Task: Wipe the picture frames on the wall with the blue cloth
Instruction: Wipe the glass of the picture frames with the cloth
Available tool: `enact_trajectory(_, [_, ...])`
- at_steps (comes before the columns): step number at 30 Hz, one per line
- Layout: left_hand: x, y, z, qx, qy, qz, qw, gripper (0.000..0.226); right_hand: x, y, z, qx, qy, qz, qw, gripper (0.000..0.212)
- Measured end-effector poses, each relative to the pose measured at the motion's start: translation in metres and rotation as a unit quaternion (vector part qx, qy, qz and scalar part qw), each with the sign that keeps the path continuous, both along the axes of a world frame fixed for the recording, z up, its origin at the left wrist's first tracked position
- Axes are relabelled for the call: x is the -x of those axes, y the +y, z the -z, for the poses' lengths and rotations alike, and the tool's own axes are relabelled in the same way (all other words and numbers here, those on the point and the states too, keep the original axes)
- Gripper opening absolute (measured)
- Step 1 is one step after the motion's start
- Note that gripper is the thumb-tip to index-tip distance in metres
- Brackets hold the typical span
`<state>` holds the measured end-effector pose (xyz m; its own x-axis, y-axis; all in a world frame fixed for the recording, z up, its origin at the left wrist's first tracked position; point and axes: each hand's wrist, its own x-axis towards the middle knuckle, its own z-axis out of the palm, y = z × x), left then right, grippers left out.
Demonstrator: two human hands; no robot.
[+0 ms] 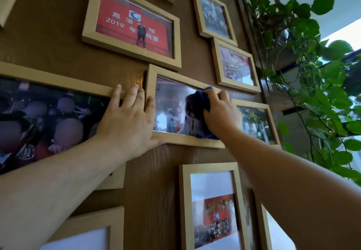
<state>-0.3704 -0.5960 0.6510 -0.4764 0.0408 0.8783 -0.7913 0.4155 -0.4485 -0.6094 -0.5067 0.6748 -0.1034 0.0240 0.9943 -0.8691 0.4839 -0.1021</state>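
Fingers [222, 95] of the right hand [220, 113] press the blue cloth [203, 101] flat against the middle frame [187, 142], right end of its sideways-running glass; left hand [127, 120] lies spread, steadying its left edge.

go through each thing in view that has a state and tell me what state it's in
Left hand: flat, bracing the middle frame's left edge.
Right hand: pressing the blue cloth on the glass.
Blue cloth: bunched under the fingers.
Middle frame: hanging, tilted, being wiped.
Red-photo frame: hanging, untouched.

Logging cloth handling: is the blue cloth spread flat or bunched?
Bunched: the blue cloth shows as a crumpled wad under the right hand, pressed against the centre wooden picture frame.
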Motion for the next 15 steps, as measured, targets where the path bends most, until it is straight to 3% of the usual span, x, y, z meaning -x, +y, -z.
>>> enact_trajectory(2, [0.002, 0.000, 0.001, 0.004, 0.003, 0.003, 1.000, 0.109, 0.010, 0.006, 0.003, 0.006, -0.043, 0.023, 0.999, 0.044])
enact_trajectory(5, [0.004, -0.001, 0.000, 0.007, 0.004, 0.004, 1.000, 0.109, 0.002, 0.005, 0.006, -0.009, -0.038, 0.007, 0.999, 0.041])
enact_trajectory(11, [0.003, 0.000, -0.002, 0.007, 0.002, 0.013, 1.000, 0.110, -0.055, -0.011, 0.019, -0.128, 0.121, -0.137, 0.975, 0.053])
enact_trajectory(15, [0.004, -0.002, -0.001, 0.007, 0.007, 0.020, 1.000, 0.108, -0.065, -0.010, 0.028, -0.166, 0.195, -0.109, 0.960, 0.056])
